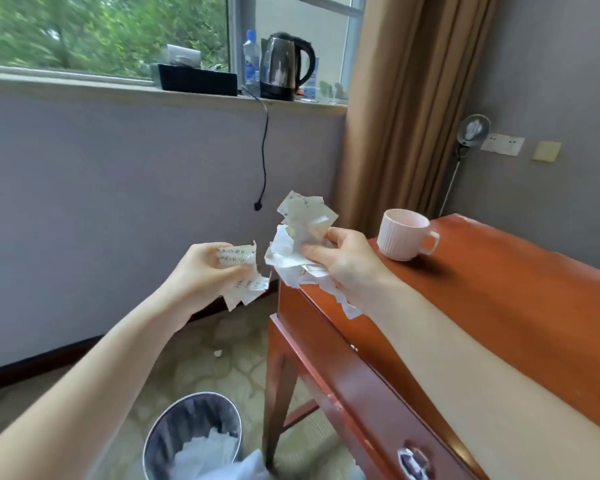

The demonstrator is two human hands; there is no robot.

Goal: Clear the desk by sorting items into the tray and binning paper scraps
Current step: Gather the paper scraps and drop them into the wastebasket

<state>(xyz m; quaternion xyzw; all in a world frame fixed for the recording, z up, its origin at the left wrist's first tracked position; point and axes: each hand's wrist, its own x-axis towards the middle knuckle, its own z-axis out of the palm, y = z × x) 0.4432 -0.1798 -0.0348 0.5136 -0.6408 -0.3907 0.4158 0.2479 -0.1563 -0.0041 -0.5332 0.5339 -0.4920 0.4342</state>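
Observation:
My left hand grips a small bunch of torn white paper scraps with handwriting, held in the air left of the desk. My right hand clutches a bigger crumpled wad of paper scraps over the left corner of the red-brown wooden desk. A round metal bin stands on the floor below, near the desk leg, with white paper inside. A pale pink ribbed cup sits upright on the desk just right of my right hand. No tray is in view.
One small paper scrap lies on the patterned carpet. On the windowsill stand a black box, a water bottle and a steel kettle with its cord hanging down the wall. A brown curtain hangs behind the desk.

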